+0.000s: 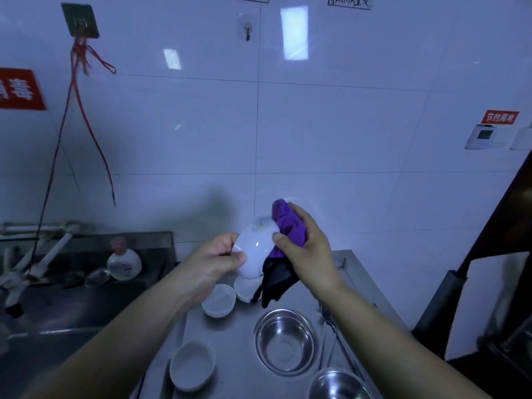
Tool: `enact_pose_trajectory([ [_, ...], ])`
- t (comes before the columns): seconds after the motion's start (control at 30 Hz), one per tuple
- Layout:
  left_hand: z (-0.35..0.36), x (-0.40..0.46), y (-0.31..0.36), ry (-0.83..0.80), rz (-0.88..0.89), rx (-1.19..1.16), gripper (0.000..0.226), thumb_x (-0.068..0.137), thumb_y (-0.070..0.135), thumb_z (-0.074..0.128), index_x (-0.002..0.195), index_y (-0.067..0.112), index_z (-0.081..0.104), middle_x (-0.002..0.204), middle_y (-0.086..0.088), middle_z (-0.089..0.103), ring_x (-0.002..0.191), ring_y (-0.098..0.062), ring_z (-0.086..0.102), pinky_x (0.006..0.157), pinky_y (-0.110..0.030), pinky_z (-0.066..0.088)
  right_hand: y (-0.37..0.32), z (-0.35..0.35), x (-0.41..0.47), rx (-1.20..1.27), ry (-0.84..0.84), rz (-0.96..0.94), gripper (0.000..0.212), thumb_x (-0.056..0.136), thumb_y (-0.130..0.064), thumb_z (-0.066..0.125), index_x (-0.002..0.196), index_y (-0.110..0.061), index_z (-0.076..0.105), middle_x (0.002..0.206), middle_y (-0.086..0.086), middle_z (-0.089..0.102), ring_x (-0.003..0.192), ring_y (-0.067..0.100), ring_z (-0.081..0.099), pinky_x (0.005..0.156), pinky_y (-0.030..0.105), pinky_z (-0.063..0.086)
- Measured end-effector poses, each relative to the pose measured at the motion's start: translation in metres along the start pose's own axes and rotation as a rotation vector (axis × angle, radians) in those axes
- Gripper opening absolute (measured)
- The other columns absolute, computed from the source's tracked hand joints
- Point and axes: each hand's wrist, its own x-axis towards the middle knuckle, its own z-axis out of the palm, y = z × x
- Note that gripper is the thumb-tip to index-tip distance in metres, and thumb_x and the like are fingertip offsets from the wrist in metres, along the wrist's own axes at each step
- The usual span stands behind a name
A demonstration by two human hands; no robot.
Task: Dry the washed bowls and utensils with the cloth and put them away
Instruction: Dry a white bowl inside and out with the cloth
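Note:
My left hand (214, 259) grips the rim of a small white bowl (254, 249), held up tilted above the steel counter (230, 335). My right hand (305, 243) grips a purple and black cloth (285, 226) pressed against the bowl's far side, thumb on the bowl. The cloth's dark end hangs down below the bowl. On the counter stand three more white bowls (218, 299), (244, 287), (191, 365) and two steel bowls (285, 339), (339, 384). A metal spoon (331, 318) lies beside the steel bowls.
A steel sink (57, 298) lies to the left with a tap (43, 254), a soap bottle (123, 262) and glass lids. The white tiled wall (331, 139) stands close behind. A dark cabinet with a white panel (489, 298) is at the right.

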Motion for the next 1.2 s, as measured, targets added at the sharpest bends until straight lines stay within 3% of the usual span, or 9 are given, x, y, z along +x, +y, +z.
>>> enact_pose_trajectory([
  [0.23, 0.024, 0.005, 0.001, 0.040, 0.046, -0.195, 0.037, 0.077, 0.006, 0.055, 0.110, -0.008, 0.055, 0.099, -0.022, 0.065, 0.091, -0.030, 0.061, 0.083, -0.040, 0.047, -0.004, 0.019, -0.013, -0.235, 0.011, -0.353, 0.045, 0.094, -0.032, 0.037, 0.128, -0.012, 0.057, 0.130, 0.001, 0.055, 0.126, 0.015, 0.042, 0.108, 0.036, 0.033],
  [0.43, 0.027, 0.007, 0.004, 0.044, 0.091, -0.244, 0.038, 0.067, -0.006, 0.045, 0.097, 0.005, 0.066, 0.089, -0.014, 0.066, 0.085, -0.022, 0.062, 0.068, -0.027, 0.052, 0.000, 0.031, -0.016, -0.484, -0.025, -0.641, 0.037, 0.093, -0.023, 0.040, 0.115, -0.016, 0.069, 0.123, -0.002, 0.059, 0.122, 0.016, 0.044, 0.110, 0.040, 0.025],
  [0.57, 0.025, 0.005, 0.004, 0.017, 0.084, -0.245, 0.026, 0.076, 0.005, 0.054, 0.099, 0.004, 0.066, 0.092, -0.013, 0.070, 0.084, -0.021, 0.066, 0.073, -0.027, 0.053, -0.013, 0.027, 0.005, -0.235, 0.032, -0.342, 0.032, 0.088, -0.019, 0.045, 0.101, -0.021, 0.074, 0.110, -0.023, 0.059, 0.114, 0.002, 0.047, 0.101, 0.022, 0.034],
  [0.7, 0.016, 0.001, 0.004, 0.026, 0.052, -0.246, 0.044, 0.076, 0.011, 0.054, 0.116, -0.007, 0.057, 0.102, -0.021, 0.066, 0.089, -0.027, 0.064, 0.075, -0.032, 0.052, -0.019, 0.016, 0.015, 0.196, -0.010, 0.077, 0.023, 0.091, -0.016, 0.054, 0.094, -0.019, 0.077, 0.099, -0.008, 0.073, 0.098, 0.011, 0.066, 0.078, 0.015, 0.050],
  [0.83, 0.014, -0.002, 0.005, 0.050, 0.077, -0.322, 0.042, 0.076, 0.009, 0.055, 0.115, -0.006, 0.058, 0.102, -0.021, 0.067, 0.089, -0.028, 0.065, 0.075, -0.032, 0.054, -0.012, 0.020, 0.004, 0.274, 0.086, 0.123, 0.026, 0.097, -0.016, 0.047, 0.105, -0.019, 0.072, 0.104, -0.009, 0.072, 0.097, 0.002, 0.066, 0.075, 0.010, 0.047],
  [0.93, 0.017, 0.002, 0.005, 0.097, 0.104, -0.447, 0.032, 0.079, 0.002, 0.057, 0.110, 0.000, 0.063, 0.103, -0.017, 0.069, 0.091, -0.025, 0.067, 0.074, -0.030, 0.057, -0.007, 0.030, -0.009, 0.070, 0.217, -0.027, 0.032, 0.098, -0.029, 0.040, 0.121, -0.023, 0.061, 0.120, -0.011, 0.062, 0.117, 0.006, 0.051, 0.097, 0.016, 0.037],
  [1.03, 0.023, 0.006, 0.010, 0.111, 0.120, -0.576, 0.032, 0.081, 0.005, 0.048, 0.101, 0.008, 0.073, 0.104, -0.012, 0.072, 0.093, -0.020, 0.070, 0.073, -0.028, 0.057, -0.009, 0.037, -0.015, -0.218, 0.236, -0.191, 0.050, 0.086, -0.041, 0.040, 0.131, -0.021, 0.052, 0.131, -0.004, 0.050, 0.122, 0.012, 0.036, 0.104, 0.015, 0.026],
  [1.13, 0.024, 0.009, 0.016, 0.136, 0.115, -0.680, 0.029, 0.080, 0.006, 0.050, 0.094, 0.011, 0.075, 0.102, -0.009, 0.073, 0.094, -0.017, 0.070, 0.075, -0.026, 0.057, -0.011, 0.038, -0.017, -0.328, 0.247, -0.357, 0.051, 0.088, -0.035, 0.042, 0.134, -0.014, 0.053, 0.135, -0.009, 0.043, 0.123, 0.008, 0.032, 0.107, 0.032, 0.028],
  [1.2, 0.021, 0.012, 0.019, 0.173, 0.099, -0.760, 0.024, 0.077, 0.006, 0.053, 0.094, 0.008, 0.070, 0.099, -0.010, 0.073, 0.091, -0.017, 0.071, 0.074, -0.028, 0.058, -0.009, 0.037, -0.019, -0.420, 0.251, -0.517, 0.044, 0.088, -0.026, 0.046, 0.125, -0.009, 0.061, 0.130, 0.001, 0.052, 0.117, 0.016, 0.040, 0.102, 0.037, 0.033],
])
